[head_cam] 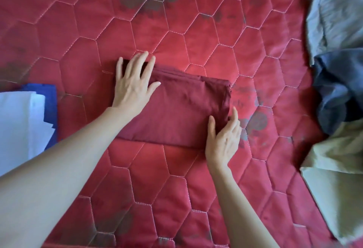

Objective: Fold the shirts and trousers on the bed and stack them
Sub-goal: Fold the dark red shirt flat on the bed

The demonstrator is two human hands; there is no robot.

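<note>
A dark red garment [180,108], folded into a thick rectangle, lies in the middle of the red quilted bed [196,37]. My left hand [133,84] rests flat on its far left corner with the fingers spread and straight. At the garment's near right corner my right hand [223,137] touches the folded edge, thumb on top and fingers along the side. At the left edge a folded white garment [19,124] lies on a folded blue one [50,98].
Unfolded clothes are heaped along the right side of the bed: a pale grey-blue piece [334,15] at the back, a dark navy one [337,88] in the middle, and a light olive one [334,179] nearest me.
</note>
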